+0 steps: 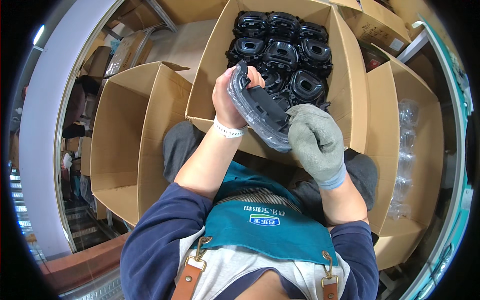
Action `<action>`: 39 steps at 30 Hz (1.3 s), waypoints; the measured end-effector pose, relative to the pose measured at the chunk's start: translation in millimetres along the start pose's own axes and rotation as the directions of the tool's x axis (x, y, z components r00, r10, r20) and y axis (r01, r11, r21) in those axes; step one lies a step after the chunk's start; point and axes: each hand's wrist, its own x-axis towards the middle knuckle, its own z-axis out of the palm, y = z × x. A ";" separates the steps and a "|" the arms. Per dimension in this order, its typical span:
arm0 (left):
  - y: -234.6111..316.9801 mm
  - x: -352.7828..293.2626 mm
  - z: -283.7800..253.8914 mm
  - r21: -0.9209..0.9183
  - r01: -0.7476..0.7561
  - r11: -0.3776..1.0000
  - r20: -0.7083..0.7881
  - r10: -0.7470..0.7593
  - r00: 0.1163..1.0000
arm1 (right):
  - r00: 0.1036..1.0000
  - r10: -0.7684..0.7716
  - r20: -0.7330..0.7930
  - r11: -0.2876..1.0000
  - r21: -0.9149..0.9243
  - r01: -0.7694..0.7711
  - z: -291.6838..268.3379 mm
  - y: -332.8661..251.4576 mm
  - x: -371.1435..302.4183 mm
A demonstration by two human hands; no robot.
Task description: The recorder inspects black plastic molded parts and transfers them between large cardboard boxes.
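Note:
Between my hands, above the near edge of an open cardboard box, is a curved black plastic lamp part [265, 102] with a clear, ribbed outer edge. My left hand [227, 97], bare and with a white band at the wrist, is closed around its upper left end. In a grey work glove, my right hand [317, 142] has its fingers curled at the lower right end, the fingertips against the black part. Behind it, several black plastic lamp housings [281, 54] with oval openings sit in rows and fill the box [210, 80].
On the left stands an open cardboard box [117, 145] showing bare inner walls. Another box [385, 165] on the right has a column of clear plastic covers [406, 160] along its side. My knees flank the middle box. A white post [42, 125] rises at far left.

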 end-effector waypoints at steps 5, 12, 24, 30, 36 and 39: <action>4.9 -0.1 11.7 0.121 -0.069 0.990 -0.139 0.086 0.987 | 0.951 0.205 -0.233 0.979 0.053 -0.198 23.1 1.4 -14.7; 9.2 -5.8 6.9 0.034 -0.128 0.991 -0.101 0.131 0.986 | 0.982 0.189 0.009 0.982 -0.027 -0.188 2.8 -8.0 -1.0; 2.4 -8.6 5.3 0.036 -0.118 0.992 -0.068 0.120 0.990 | 0.998 0.058 0.010 0.995 -0.078 -0.057 5.5 -13.5 -0.6; 10.4 -4.0 2.1 0.062 -0.179 0.982 -0.040 0.182 0.983 | 0.998 0.070 0.003 0.987 -0.145 -0.069 12.8 -12.5 -10.3; 11.2 -12.5 -7.2 0.124 -0.241 0.963 -0.020 0.245 0.969 | 0.998 0.066 -0.022 0.979 -0.194 -0.069 10.9 5.6 -11.1; 33.1 -24.4 -3.5 0.539 -0.254 0.803 -0.100 0.360 0.927 | 0.955 0.272 -0.117 0.961 -0.024 -0.277 -0.4 18.4 -9.8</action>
